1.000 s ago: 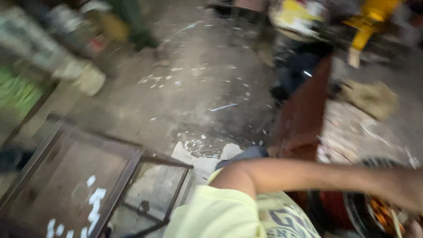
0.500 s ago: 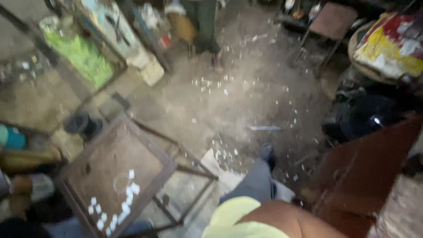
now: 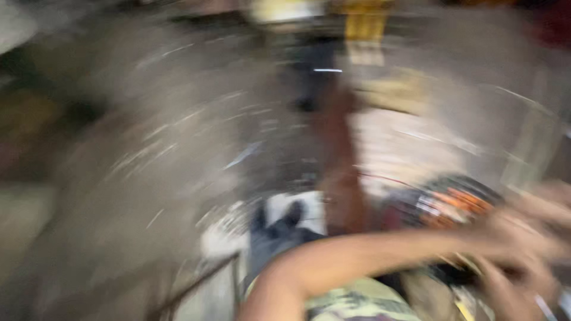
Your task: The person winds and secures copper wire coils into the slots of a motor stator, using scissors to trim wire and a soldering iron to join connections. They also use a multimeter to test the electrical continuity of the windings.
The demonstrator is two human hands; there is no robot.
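Hand reaching across a round black-and-orange object, heavily blurred

The round object [image 3: 452,205] lay near the hand [image 3: 523,249]; which hand, and its fingers' spread or hold, could not be told; a blind, hurried reach might knock it onto the floor [image 3: 148,178].

Super blurry shot, but colours: grey dusty floor [image 3: 148,178] with white flecks, reddish-brown board [image 3: 336,154], round black thing with orange and white patches [image 3: 449,205], pale yellow-green patterned shirt [image 3: 357,303].
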